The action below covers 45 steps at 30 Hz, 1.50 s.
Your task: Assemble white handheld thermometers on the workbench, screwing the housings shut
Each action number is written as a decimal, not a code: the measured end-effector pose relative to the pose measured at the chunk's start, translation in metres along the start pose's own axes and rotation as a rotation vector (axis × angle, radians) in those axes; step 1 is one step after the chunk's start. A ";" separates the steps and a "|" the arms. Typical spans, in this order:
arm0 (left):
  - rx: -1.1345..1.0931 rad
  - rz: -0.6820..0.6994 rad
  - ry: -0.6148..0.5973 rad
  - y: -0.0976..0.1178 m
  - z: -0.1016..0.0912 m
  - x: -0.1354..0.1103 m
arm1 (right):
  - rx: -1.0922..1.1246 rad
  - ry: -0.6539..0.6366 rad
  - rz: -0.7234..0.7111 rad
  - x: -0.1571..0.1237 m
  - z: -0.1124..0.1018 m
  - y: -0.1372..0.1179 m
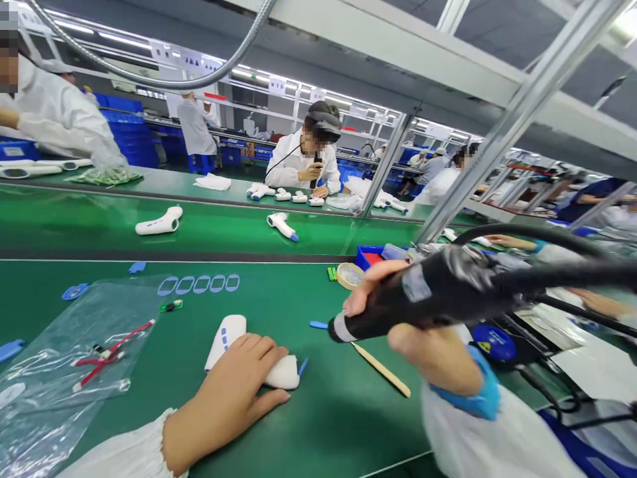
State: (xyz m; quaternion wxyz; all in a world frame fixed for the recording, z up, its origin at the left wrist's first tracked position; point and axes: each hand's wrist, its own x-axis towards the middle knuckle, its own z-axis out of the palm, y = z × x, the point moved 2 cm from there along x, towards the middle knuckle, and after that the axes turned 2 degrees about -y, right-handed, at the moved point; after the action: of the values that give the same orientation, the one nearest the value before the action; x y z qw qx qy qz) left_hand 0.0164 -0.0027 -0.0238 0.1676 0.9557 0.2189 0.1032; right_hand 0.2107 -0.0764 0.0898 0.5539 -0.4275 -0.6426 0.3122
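The left hand [239, 378] is grasping a white device [285, 373] on the green table [308, 438], with its fingers curling over the top and its thumb lying along the near side. The right hand [435, 348] is clenching a black power screwdriver [423, 295], whose nose is pointing down and leftward, just beside the device and not touching it.

The work appears to be partway along. The white device is already showing its bent body, with a row of blue marks on one part and a blue tab [303, 366] sticking out at the end. The left hand is covering the middle, so whether any screws are sitting in place there cannot be told.

Several parts are lying loose and not fitted to anything: five blue frames [201, 284] are standing in a row on the table, a small circuit board [172, 306] is resting near them, and red wires [107, 358] are lying on a clear plastic bag [64, 398]. A wooden stick [383, 372] is lying beneath the screwdriver. Beyond the table edge, one white unit [159, 221] and another gun-shaped unit [282, 226] are lying well apart on the green belt [219, 229], both looking assembled on the outside.
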 end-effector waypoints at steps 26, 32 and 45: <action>-1.592 -0.583 0.588 -0.034 -0.046 0.013 | -1.404 -0.360 0.487 0.086 -0.045 0.140; -1.906 -0.534 0.568 -0.045 -0.042 0.011 | -1.357 -0.400 0.663 0.096 -0.039 0.167; -2.017 -0.328 0.461 -0.051 -0.041 0.011 | -0.857 -0.370 0.631 0.082 -0.005 0.166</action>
State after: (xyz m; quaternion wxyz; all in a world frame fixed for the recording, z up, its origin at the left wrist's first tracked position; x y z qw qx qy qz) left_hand -0.0047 0.0562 -0.0036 0.8531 0.2885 0.1847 0.3935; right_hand 0.2478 0.0694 -0.0185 0.0887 -0.7237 -0.6396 0.2436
